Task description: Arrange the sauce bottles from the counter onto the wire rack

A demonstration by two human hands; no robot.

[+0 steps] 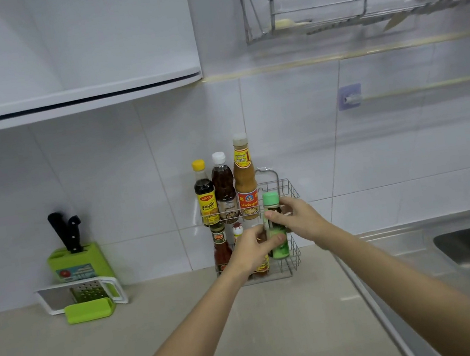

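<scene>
Green-capped sauce bottle (275, 226) upright before two-tier wire rack (286, 191) of upright bottles (225, 191)

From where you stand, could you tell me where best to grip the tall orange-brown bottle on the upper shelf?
By its narrow neck below the cap, from above: the tall orange-brown bottle stands upright, its lower body behind the wire rack rail.

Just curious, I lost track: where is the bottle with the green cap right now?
The green-capped bottle is held in both hands, left hand and right hand, in front of the wire rack, right of the tan sauce bottle.
</scene>
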